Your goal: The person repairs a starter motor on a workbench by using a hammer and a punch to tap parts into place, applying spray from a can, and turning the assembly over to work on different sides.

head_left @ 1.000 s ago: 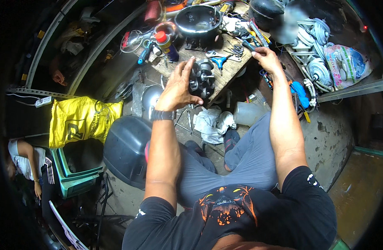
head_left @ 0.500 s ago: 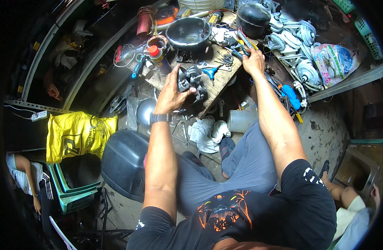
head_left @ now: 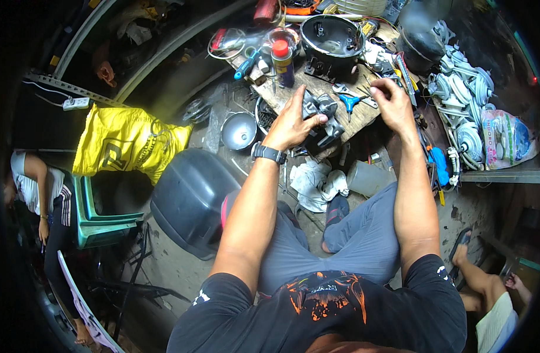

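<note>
My left hand [head_left: 289, 127] grips a dark grey metal part [head_left: 325, 110] of irregular shape, with its thumb across the near side. The part is over the front of the wooden board [head_left: 360, 120]. To its right, above the board's right side, my right hand [head_left: 395, 106] has its fingers curled in; what they hold, if anything, is too small to make out. A blue three-armed wrench [head_left: 349, 100] lies between both hands. Several thin hex keys [head_left: 365, 87] are close to my right fingertips.
A black round housing [head_left: 332, 41] and a red-capped spray can [head_left: 283, 65] stand farther back. White wheel-like parts [head_left: 465, 94] are piled at right. Below the board are a silver bowl [head_left: 239, 130] and white rag [head_left: 310, 183]. Other people sit at both lower sides.
My right hand has moved back toward me from the tools at the board's far right, and its fingers are now curled. My left hand keeps the metal part. The whole view has shifted.
</note>
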Motion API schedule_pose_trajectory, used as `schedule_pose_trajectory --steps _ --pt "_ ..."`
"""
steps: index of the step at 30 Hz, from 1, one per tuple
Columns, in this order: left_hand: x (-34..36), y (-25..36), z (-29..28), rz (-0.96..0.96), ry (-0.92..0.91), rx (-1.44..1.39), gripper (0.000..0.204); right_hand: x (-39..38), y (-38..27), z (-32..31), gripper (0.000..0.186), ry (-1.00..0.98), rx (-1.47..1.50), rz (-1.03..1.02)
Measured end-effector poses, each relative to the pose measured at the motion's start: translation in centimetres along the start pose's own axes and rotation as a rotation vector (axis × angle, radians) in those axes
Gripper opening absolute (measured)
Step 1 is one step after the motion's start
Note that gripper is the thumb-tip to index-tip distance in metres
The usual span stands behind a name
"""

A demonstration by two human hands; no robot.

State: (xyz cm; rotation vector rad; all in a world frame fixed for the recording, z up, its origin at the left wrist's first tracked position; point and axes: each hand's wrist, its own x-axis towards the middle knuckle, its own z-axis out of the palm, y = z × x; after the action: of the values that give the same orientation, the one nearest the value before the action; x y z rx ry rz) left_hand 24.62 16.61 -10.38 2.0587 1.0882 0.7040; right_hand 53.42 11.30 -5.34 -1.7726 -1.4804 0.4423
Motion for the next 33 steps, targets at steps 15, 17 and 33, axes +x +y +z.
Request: schedule_pose_trajectory --steps 15,17,33 --pt "-0.4 -3.2 -1.4 -0.194 -0.069 -0.177 0.099 -10.4 11.4 -6.6 0.025 -0.535 0.153 0.450" --pt "-0.3 -3.9 -1.2 -0.181 -0.059 -0.163 0.098 -13.6 14.2 -5.4 0.023 -0.478 0.311 0.645" --pt "-0.5 1.4 0.1 -0.072 -0.047 -0.039 0.089 -40.1 26.4 5.5 0.045 -0.614 -0.113 0.462"
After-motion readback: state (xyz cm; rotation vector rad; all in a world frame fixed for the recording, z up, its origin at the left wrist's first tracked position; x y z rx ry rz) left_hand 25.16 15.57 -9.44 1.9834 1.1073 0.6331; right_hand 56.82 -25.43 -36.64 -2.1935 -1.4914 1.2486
